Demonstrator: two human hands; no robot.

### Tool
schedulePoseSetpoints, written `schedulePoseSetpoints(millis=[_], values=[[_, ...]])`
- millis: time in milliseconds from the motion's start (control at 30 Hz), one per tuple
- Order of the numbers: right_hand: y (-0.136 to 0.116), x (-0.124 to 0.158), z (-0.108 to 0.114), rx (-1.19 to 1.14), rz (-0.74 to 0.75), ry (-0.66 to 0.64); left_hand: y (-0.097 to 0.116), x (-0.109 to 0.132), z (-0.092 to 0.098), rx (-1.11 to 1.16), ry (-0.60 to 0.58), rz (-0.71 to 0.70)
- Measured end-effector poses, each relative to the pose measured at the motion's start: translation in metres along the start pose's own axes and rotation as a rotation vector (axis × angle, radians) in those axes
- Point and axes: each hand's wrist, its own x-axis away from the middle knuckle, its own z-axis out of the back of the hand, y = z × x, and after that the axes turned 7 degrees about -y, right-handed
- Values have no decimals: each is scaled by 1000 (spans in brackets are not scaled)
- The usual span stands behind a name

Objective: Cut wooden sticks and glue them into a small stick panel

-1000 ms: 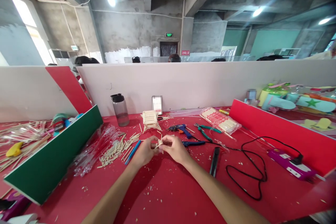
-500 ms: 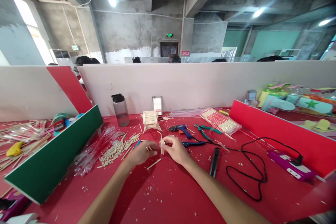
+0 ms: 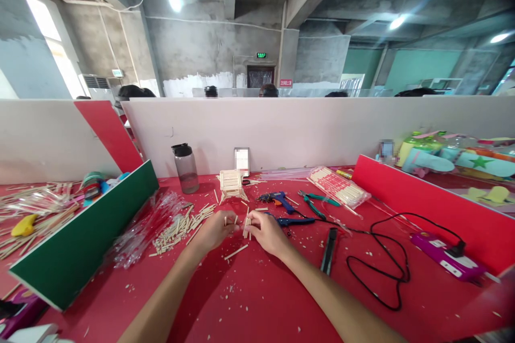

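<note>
Your two arms reach out over the red worktop (image 3: 257,300). One loose stick (image 3: 236,251) lies flat on it, just in front of your hands. Your left hand (image 3: 215,229) has its fingertips pressed together, pinching a short stick (image 3: 230,220). Your right hand (image 3: 267,231) pinches a little stick frame (image 3: 247,224), held upright just above the worktop. The two hands are close, with the frame between them.

To the left of your left hand is a pile of sticks (image 3: 181,225). To the right lie a black tool (image 3: 329,243) and a curly black cord (image 3: 382,262). A bit farther back lies a blue glue gun (image 3: 281,201). Behind it stand a small stick model (image 3: 232,183) and a dark bottle (image 3: 185,168), near the white wall (image 3: 306,128).
</note>
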Motion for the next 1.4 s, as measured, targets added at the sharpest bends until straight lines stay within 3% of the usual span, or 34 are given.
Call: schedulePoseSetpoints(millis=[100, 367, 600, 867, 1067, 1400], values=[[-1, 1, -2, -4, 8, -21, 10, 1, 1, -79, -97, 9], [-3, 2, -3, -15, 22, -32, 18, 3, 9, -196, -149, 2], [-2, 2, -7, -4, 27, -9, 26, 3, 8, -317, -62, -37], [-8, 1, -5, -50, 11, 36, 34, 5, 3, -301, -8, -50], [-3, 1, -9, -63, 9, 20, 41, 7, 2, -426, -33, -105], [1, 1, -12, -205, 23, -1, 28, 4, 2, -330, -8, -119]])
